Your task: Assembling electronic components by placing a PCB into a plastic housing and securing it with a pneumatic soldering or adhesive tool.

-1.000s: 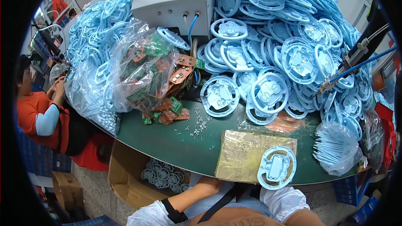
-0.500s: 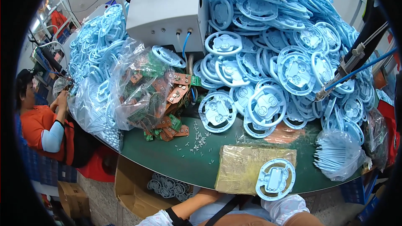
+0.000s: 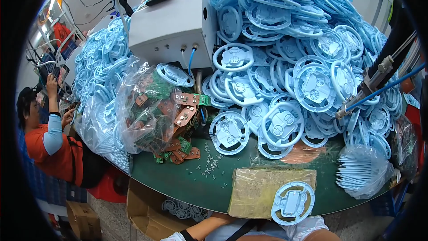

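A pale blue plastic steering-wheel part [image 3: 293, 202] lies on a tape-covered board [image 3: 249, 192] at the table's near edge, overhanging the board's front right corner. My left forearm [image 3: 207, 227] comes in from the lower edge and runs to the table's rim below the board. Its hand is hidden there, so its fingers do not show. Just under the wheel part, my right arm's pale patterned sleeve [image 3: 307, 226] reaches the table edge. That hand is out of sight too. No grip on the wheel part is visible.
Blue wheel parts [image 3: 314, 85] are heaped across the back. Circuit boards [image 3: 185, 116] spill from a clear bag, near scattered small screws [image 3: 211, 165]. A bag of blue sticks [image 3: 356, 172] lies right, beneath a metal arm [image 3: 374, 78]. A grey machine [image 3: 171, 31] stands behind. A co-worker [image 3: 53, 140] sits left.
The whole view has shifted, so the table and its contents sit lower in the picture. The co-worker at the left has raised one hand. The wheel part stays on the board.
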Tool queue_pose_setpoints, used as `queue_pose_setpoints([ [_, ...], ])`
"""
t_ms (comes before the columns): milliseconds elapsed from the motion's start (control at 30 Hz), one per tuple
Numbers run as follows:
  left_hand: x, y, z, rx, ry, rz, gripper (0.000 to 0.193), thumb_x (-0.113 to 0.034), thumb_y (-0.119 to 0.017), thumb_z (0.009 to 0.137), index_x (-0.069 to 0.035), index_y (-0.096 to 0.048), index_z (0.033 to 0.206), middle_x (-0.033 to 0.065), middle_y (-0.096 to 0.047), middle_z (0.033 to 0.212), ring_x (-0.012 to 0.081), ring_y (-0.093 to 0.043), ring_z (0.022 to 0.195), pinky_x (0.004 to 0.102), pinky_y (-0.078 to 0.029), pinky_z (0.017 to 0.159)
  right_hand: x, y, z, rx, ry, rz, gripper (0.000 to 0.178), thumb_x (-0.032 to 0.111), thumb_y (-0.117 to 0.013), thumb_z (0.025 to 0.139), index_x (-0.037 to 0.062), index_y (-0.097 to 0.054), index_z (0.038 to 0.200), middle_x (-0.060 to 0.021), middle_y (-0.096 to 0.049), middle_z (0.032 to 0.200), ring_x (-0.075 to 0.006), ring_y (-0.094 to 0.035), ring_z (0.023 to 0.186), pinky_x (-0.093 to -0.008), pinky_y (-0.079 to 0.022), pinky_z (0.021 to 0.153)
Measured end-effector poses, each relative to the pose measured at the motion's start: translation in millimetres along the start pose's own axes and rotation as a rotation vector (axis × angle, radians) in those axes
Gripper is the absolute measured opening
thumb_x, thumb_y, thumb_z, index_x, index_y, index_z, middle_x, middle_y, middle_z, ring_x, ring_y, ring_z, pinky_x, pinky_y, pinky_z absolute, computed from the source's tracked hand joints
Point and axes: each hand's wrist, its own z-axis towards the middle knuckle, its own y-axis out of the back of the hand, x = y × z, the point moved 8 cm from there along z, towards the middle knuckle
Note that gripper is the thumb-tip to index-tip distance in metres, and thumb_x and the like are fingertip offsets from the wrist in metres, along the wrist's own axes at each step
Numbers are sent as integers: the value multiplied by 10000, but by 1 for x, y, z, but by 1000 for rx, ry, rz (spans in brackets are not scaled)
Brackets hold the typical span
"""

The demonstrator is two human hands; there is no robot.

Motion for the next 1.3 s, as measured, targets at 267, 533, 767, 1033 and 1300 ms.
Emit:
queue_pose_setpoints([
  [267, -11, 16, -10, -1, -1, 38, 317, -196, -538, 876, -97, -654, 1153, 178, -644, 1164, 366, -590, 1093, 455, -446, 967, -2, 9, -3, -40, -28, 19, 406, 262, -544, 869, 181, -583, 1265, -111, -559, 1326, -314, -492, 1234, -430, -353, 1070],
  [533, -70, 93, -63, 296, -148, -161, 336, -298, -606, 916, -63, -660, 1149, 181, -669, 1043, 372, -628, 988, 415, -511, 860, 19, 15, -70, 12, -81, 17, 402, 266, -544, 872, 181, -585, 1263, -110, -560, 1325, -314, -494, 1232, -429, -354, 1069],
  [767, -136, 204, -52, -72, -301, -265, 142, -149, -674, 859, -8, -683, 875, 136, -671, 845, 288, -654, 780, 357, -517, 695, 53, 4, -134, 177, -30, -35, 398, 268, -544, 874, 182, -587, 1261, -109, -562, 1323, -314, -495, 1231, -429, -356, 1069],
  [1033, -99, 217, -26, -632, -397, -217, 175, -159, -684, 863, -4, -644, 791, 107, -580, 701, 256, -551, 603, 354, -443, 565, 86, 7, -160, 249, 30, -95, 394, 272, -544, 877, 182, -589, 1258, -108, -563, 1322, -314, -497, 1229, -428, -357, 1068],
  [1300, -91, 210, -28, -724, -428, -238, 167, -117, -682, 870, 14, -635, 778, 80, -555, 672, 185, -503, 551, 306, -398, 515, 89, 11, -161, 277, 52, -125, 390, 275, -543, 880, 183, -592, 1256, -107, -565, 1320, -314, -499, 1228, -428, -358, 1067],
])
